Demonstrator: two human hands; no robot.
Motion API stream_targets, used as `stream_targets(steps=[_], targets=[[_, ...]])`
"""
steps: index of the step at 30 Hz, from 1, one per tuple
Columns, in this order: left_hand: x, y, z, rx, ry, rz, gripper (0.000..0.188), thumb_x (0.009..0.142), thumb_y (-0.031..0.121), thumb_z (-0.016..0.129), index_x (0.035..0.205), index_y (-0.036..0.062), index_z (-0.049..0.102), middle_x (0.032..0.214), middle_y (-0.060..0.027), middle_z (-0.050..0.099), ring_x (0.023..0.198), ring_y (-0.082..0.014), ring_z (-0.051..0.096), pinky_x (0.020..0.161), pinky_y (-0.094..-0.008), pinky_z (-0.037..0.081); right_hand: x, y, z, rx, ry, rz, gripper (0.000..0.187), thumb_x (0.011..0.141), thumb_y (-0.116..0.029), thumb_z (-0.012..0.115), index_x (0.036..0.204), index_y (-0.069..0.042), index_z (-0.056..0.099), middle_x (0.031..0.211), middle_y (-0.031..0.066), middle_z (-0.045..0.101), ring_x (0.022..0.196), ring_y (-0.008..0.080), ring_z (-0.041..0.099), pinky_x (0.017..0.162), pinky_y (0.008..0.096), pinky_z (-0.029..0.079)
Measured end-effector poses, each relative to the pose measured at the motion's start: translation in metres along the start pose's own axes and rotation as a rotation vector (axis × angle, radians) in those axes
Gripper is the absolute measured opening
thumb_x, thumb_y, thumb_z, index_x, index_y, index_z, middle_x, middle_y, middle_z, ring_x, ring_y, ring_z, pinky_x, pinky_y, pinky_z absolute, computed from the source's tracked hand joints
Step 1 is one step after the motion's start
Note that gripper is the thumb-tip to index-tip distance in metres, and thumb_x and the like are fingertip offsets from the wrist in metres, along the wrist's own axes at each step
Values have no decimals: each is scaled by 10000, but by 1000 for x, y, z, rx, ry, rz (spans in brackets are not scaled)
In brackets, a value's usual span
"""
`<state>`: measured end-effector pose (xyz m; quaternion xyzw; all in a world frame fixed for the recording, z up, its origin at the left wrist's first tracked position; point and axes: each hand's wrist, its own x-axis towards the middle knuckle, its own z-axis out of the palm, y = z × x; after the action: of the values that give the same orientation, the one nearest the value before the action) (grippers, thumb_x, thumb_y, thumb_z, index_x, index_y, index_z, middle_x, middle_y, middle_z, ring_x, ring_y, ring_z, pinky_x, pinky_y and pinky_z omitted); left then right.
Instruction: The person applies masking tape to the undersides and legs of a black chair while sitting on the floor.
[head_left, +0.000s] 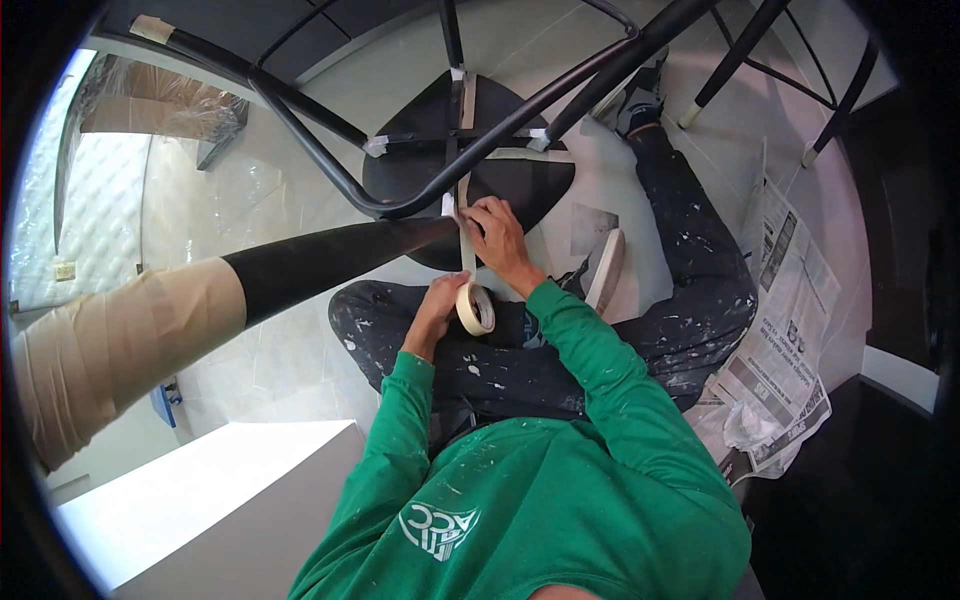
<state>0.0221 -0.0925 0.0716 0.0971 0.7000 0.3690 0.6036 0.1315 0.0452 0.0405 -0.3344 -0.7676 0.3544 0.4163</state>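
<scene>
An upturned stool stands before me, its black seat (525, 192) on the floor and its black legs pointing up. In my left hand (433, 310), between thumb and fingers, is a roll of cream masking tape (478, 310). From the roll a short tape strip (467, 250) runs up to the foot of the nearest stool leg (345, 262), where it meets the seat. My right hand (500, 243) has its bent fingers on the strip there; the fingertips are partly hidden. Pale tape wraps (130, 340) cover the outer end of this leg.
Another stool's black legs (745, 50) stand at the far right. Newspaper sheets (795, 300) lie along the right, with crumpled plastic (750, 425) on them. A white box-like surface (220, 490) is at lower left. Plastic-wrapped furniture (160, 105) stands at far left. My paint-spotted legs frame the work.
</scene>
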Motion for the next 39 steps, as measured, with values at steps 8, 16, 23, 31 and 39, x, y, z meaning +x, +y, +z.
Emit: stream_targets(steps=[8,16,23,31,39], targets=[[5,0,5,68,-29,31,243,991,281,594,961,54,676,797,-37,660,669,-165,623,630,-334,485,-2,-12,-6,-23,-53,15,339,804,-106,766,1133,-40,717,1061,100,625,1001,313,584,899,418,484],[6,-5,4,30,24,7,246,996,272,584,969,43,670,829,-46,659,697,-170,623,641,-343,486,-2,6,2,63,-7,-3,263,828,-68,727,1085,-14,722,1028,117,642,997,326,579,900,430,483],[12,-10,3,-37,15,-6,237,1014,263,576,960,45,653,747,-47,657,546,-173,626,483,-314,510,0,-3,1,18,-30,8,206,812,-53,742,1018,-38,743,1011,92,635,980,311,580,869,417,497],[12,-5,1,12,-4,-84,257,997,290,576,989,51,670,825,-39,662,673,-176,640,618,-349,512,9,1,-4,-85,-70,-44,195,795,-93,767,988,-74,752,1054,73,624,992,302,586,844,424,523],[14,-9,1,-4,10,-65,257,1002,279,579,977,41,672,784,-44,660,634,-180,630,584,-341,505,13,6,-10,-67,-144,-101,204,787,-123,786,987,-94,756,1064,56,614,1005,287,587,858,415,519]])
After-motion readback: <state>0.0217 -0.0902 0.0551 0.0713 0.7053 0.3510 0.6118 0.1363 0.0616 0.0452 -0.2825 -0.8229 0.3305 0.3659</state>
